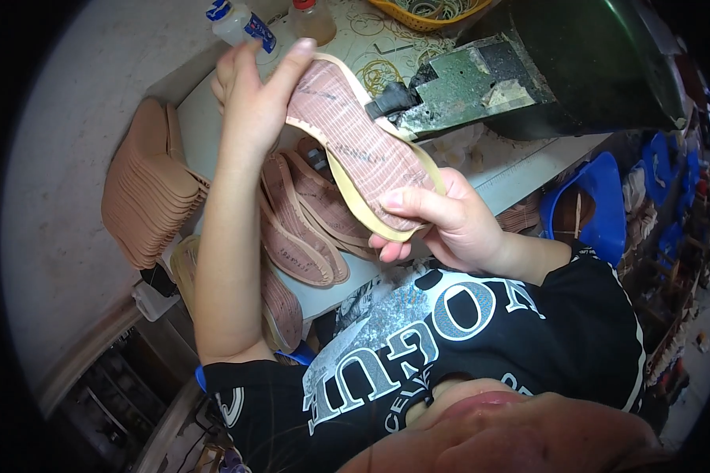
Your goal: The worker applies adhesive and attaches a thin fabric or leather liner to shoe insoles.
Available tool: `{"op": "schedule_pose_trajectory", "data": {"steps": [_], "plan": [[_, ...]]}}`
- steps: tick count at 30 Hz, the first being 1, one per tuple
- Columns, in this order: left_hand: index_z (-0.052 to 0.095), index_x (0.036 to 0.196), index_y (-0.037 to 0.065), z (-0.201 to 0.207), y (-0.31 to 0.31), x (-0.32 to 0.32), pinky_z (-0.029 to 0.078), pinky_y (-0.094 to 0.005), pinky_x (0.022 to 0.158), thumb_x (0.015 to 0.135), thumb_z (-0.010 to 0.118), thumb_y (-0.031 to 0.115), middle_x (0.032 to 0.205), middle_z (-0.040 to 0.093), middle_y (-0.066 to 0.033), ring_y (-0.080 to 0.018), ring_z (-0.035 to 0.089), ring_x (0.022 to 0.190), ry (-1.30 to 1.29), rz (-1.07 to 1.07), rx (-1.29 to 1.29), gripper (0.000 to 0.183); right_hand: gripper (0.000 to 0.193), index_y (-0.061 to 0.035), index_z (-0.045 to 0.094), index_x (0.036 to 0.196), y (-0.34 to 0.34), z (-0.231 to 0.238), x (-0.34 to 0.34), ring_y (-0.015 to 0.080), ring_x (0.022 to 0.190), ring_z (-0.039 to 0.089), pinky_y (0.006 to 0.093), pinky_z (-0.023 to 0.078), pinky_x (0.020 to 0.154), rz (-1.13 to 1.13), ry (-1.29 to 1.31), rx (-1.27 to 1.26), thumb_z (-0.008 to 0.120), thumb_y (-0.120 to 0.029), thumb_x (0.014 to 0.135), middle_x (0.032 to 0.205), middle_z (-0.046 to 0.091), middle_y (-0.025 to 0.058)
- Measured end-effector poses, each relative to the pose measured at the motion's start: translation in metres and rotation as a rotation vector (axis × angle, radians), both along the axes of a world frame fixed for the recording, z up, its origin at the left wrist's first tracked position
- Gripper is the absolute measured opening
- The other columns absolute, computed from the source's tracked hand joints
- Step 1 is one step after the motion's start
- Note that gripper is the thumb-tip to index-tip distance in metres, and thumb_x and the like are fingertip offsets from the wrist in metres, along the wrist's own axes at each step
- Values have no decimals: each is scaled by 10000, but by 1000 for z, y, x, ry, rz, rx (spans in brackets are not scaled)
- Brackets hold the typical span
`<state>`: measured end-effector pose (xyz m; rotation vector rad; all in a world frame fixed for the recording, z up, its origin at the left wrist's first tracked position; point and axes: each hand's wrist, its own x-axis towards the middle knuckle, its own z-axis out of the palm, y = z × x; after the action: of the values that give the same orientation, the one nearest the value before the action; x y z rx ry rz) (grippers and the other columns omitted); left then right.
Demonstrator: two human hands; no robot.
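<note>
My right hand [454, 217] grips the lower end of a pink, striped shoe insole [347, 130], its thumb on top and fingers underneath. A cream binding strip [345, 189] runs round the insole's rim and stands away from it along the near side. The upper end of the insole lies against my left hand [254, 98], whose thumb and fingers are spread apart; its lower fingers are partly hidden. Beside the insole's far edge is the black tip [393, 101] of a green machine arm [469, 87]; I cannot tell whether they touch.
More pink insoles [292, 225] lie on the table under my hands. A stack of tan insoles [146, 193] stands at the left. Behind are a white bottle with a blue cap [233, 24], a red-capped bottle [312, 24], rubber bands [380, 75] and a yellow basket [426, 22]. Blue plastic chair [603, 209] at right.
</note>
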<state>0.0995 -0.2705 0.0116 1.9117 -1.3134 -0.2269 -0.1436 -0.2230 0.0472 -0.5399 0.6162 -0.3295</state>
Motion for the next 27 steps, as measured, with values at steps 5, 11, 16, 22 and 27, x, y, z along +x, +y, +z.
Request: {"op": "schedule_pose_trajectory", "data": {"steps": [5,11,16,22,27], "plan": [[626,1033,109,54,-20,10,146,-427,1124,651,776,485,1174,563,-87,-322,402,1245,-280,-853,54,557,245,16,624,1023,-4,-5,5,145,692,664,216,510,605,-53,14,-10,601,-203,916,820,680,122],[538,735,82,65,-48,-1,329,-362,951,604,829,428,763,475,9,-162,479,847,-219,-1239,447,471,273,21,622,1026,-7,-8,18,149,745,671,225,531,643,-93,-26,-19,588,-235,937,874,676,124],[491,682,69,70,-57,0,335,-274,572,600,859,353,718,428,-3,-122,444,708,70,-1119,867,472,248,25,621,1041,-6,-6,19,143,772,672,220,542,679,-99,-22,-58,594,-197,935,902,673,125],[487,688,56,75,-52,9,344,-270,565,645,835,336,704,413,1,-111,438,669,-12,-1113,827,449,256,39,622,1053,-8,-5,17,145,790,675,219,547,689,-56,-4,-55,578,-189,946,919,673,135],[530,723,33,83,-42,7,356,-266,544,715,785,315,663,454,-8,-104,452,628,24,-1121,759,381,292,61,614,1068,-7,-5,20,162,806,680,235,554,705,-81,9,-76,560,-204,957,931,673,150]]}}
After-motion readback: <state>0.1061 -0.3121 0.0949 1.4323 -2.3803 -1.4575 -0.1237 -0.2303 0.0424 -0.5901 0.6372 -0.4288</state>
